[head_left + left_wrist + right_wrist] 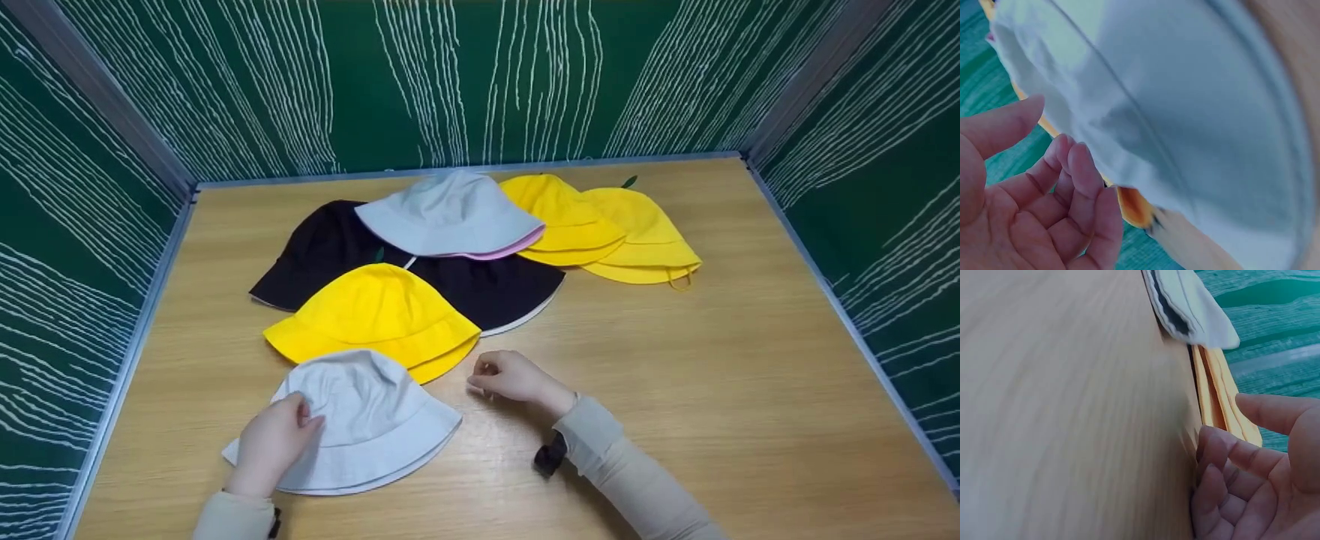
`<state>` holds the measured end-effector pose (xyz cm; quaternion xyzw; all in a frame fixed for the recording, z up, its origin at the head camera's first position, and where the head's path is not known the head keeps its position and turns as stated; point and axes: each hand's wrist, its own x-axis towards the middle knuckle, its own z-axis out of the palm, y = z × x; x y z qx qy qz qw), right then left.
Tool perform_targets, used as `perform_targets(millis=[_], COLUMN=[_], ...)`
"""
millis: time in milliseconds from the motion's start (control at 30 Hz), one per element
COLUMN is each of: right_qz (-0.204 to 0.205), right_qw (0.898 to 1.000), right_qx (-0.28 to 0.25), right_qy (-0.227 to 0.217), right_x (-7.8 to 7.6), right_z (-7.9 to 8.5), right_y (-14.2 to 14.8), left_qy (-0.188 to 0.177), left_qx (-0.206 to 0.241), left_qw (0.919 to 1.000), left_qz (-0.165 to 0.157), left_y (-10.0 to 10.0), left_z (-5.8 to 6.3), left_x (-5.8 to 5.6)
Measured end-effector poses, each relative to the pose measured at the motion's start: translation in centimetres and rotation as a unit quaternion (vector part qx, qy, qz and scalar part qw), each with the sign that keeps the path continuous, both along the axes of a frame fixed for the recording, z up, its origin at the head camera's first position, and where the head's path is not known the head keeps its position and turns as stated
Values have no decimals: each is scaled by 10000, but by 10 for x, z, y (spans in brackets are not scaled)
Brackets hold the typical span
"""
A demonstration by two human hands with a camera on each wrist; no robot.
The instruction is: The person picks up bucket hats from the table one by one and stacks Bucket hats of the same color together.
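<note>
A white bucket hat lies folded flat at the front, its brim toward the near edge. My left hand is over the hat's left side, with loosely bent fingers. In the left wrist view the thumb stands apart from the fingers and no cloth is between them. My right hand is right of the white hat, low over the table, loosely curled and holding nothing. Close to it is the brim of a yellow bucket hat, whose lower edge is overlapped by the white hat's crown.
Behind lie two black hats, partly covered by a pale hat with a pink underside. Two more yellow hats overlap at the back right. Green panels with white lines enclose the wooden table on three sides.
</note>
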<state>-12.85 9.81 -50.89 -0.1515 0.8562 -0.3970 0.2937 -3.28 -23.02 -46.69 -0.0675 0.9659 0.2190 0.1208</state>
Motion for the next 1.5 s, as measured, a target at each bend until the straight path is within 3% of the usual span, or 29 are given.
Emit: perform_targets(millis=[233,333,467,633,800,967,1100,1233,1367,1500], right_qz=[-224,-353,-532,-837,-1014,-1157,-1302,-1679,-1974,-1873], right_qw=[9993,9979,9930,9846,9799,9736,9669,9617,9620,9681], right_qx=[-292,-529,-1037,-1517,-1710,-1938,-2115,-2075,-1799,-1605], right_qy=[-54,-136,-192,-223,-160,-343,-592,-631,-567,-444], right_x=[2,3,5,8,11,10,6,0,-10,-23], right_z=[1,3,4,4,2,-3,-4,3,13,23], right_y=[27,39,56,72,84,94,102,109,111,113], left_qy=[-17,149,304,153,111,382,465,245,13,-143], left_qx=[443,684,980,1306,1523,1728,1731,1635,1464,1250], left_qw=[9990,9974,9942,9902,9850,9750,9704,9713,9738,9772], left_qz=[-72,-156,-309,-478,-799,-1347,-1617,-1712,-1738,-1711], left_y=[35,51,72,96,120,141,155,170,181,188], left_z=[2,1,-1,-1,-6,-15,-22,-27,-29,-32], left_x=[-4,-6,-9,-15,-19,-22,-26,-32,-39,-43])
